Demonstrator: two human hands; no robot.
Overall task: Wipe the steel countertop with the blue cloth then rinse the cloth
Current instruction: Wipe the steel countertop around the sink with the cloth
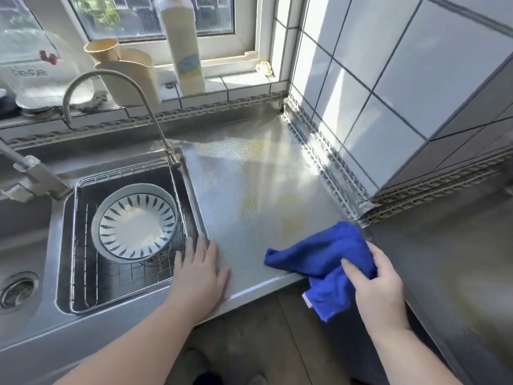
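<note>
- The sink [63, 218] is the landmark: a wire rack [83, 273] sits inside it holding a patterned bowl [136, 220], and a curved tap [111, 79] arches over its back edge.
- Just right of the sink, the left hand [200, 273] lies flat on the steel tabletop [249, 190], fingers spread and straight, holding nothing; it seems to brace the body.
- Further right of the sink, the blue cloth [319, 254] lies bunched at the tabletop's front edge, part of it hanging over.
- The right hand [380, 287] has its grip curled round the cloth, thumb on top.
- Judgement: the wiping step is in hand, probably early, as a yellowish smear shows on the steel beyond the cloth.
- The next move calls for pressing the cloth flat and sweeping it across that smear; rinsing at the sink comes afterwards.
</note>
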